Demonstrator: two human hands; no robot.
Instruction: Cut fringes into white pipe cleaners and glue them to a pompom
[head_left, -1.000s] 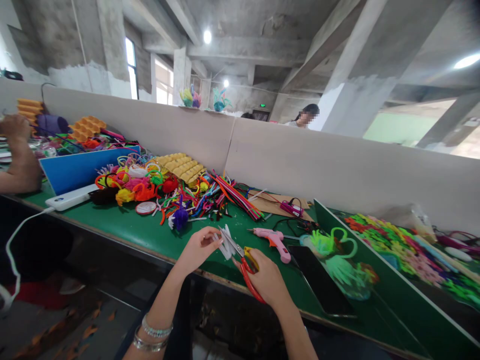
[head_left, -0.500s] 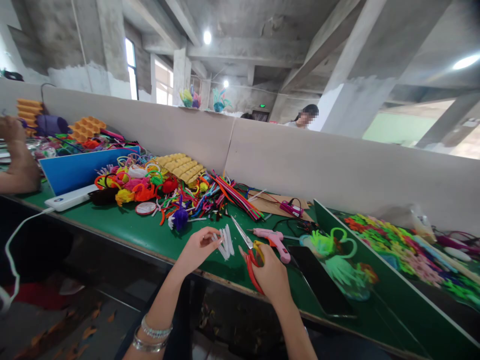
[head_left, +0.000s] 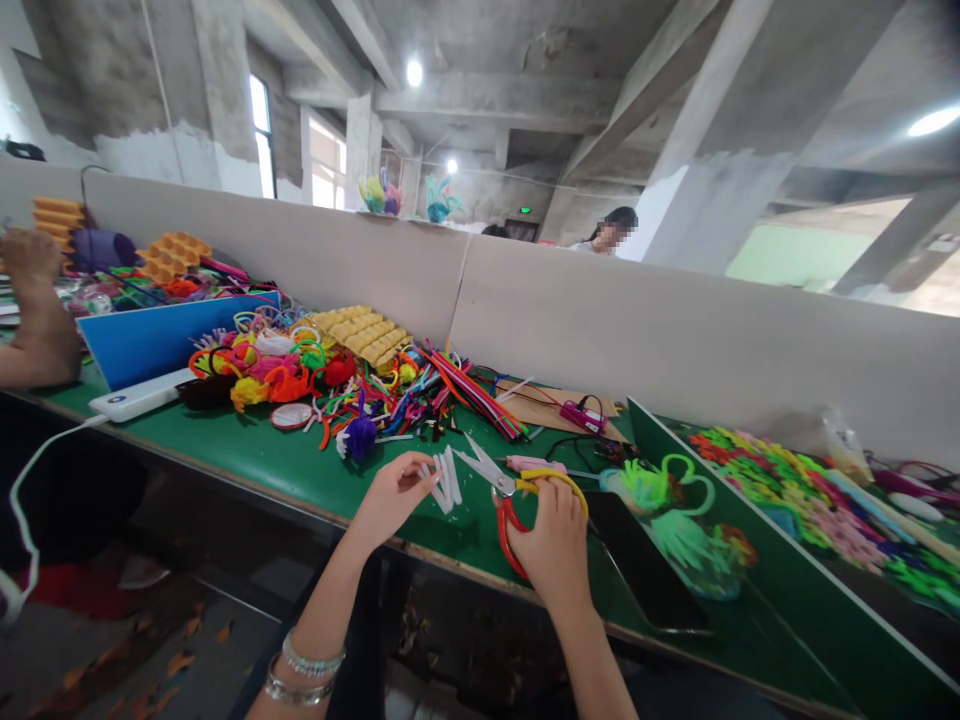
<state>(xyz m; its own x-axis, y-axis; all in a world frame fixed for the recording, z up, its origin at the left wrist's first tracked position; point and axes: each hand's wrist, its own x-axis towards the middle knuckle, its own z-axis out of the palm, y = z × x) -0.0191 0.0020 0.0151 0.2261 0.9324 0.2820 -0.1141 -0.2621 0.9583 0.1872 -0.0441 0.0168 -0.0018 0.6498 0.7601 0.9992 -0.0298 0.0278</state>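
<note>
The green worktop (head_left: 300,460) runs out of my view at left. Right grip (head_left: 553,540) is wrapped round the scissors (head_left: 504,484), blades spread, and together they hide most of the pink glue gun (head_left: 536,464). Left grip (head_left: 394,497) is pinched on thin white strips (head_left: 450,478), green surface between them and the front edge (head_left: 465,569); it covers some, so I can't count them remotely.

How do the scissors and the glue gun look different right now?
The scissors are red, yellow and silver; the glue gun is pink. The scissors are being held, their blades spread open, while the glue gun lies on the green table. The scissors show clearly; the glue gun is partly hidden behind them. Both are hand tools.
</note>
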